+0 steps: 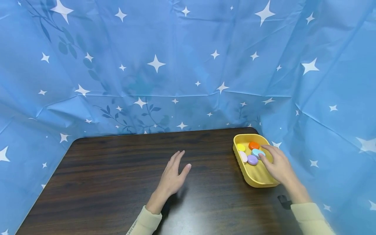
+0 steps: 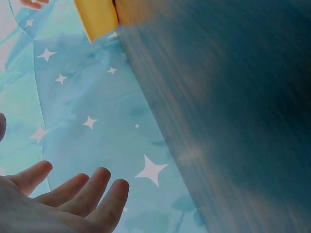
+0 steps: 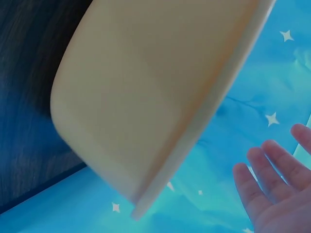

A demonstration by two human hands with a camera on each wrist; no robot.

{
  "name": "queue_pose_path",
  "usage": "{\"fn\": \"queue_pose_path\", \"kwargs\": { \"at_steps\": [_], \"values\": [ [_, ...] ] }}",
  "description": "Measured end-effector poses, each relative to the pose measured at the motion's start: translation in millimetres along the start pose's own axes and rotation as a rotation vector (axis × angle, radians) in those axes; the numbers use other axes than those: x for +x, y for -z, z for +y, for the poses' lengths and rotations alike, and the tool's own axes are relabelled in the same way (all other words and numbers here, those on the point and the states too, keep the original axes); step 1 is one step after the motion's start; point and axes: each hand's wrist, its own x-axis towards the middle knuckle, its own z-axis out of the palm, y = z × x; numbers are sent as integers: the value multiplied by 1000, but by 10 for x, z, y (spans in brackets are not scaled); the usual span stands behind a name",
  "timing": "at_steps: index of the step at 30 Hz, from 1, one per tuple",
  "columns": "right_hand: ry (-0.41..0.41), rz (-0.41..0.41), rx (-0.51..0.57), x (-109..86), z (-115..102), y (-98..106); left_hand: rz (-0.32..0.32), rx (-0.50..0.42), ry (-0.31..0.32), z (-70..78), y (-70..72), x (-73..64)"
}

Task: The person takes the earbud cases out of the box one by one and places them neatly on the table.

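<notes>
The light blue oval piece lies in the yellow tray, between the orange piece and the purple piece. Its long axis points roughly toward the nearer right hand, just to its right. That grip is parted, nothing visibly held; its thumb overlaps the piece in the head view, but I cannot tell whether they touch. The left hand, well apart over the bench, has its fingers extended and holds nothing.
</notes>
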Motion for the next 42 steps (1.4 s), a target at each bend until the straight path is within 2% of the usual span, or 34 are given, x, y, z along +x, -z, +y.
{"fn": "queue_pose_path", "kwargs": {
  "at_steps": [9, 18, 26, 42],
  "values": [
    [-55, -24, -5, -17, 184, 40, 17, -27, 5, 2, -84, 13],
    [-75, -22, 14, -40, 377, 51, 15, -80, -25, 40, -161, 7],
    [-107, -6, 25, -59, 476, 60, 28, -169, -46, 126, -248, 47],
    [-205, -61, 88, -58, 680, 65, 30, -226, -83, 282, -415, 168]
  ]
}}
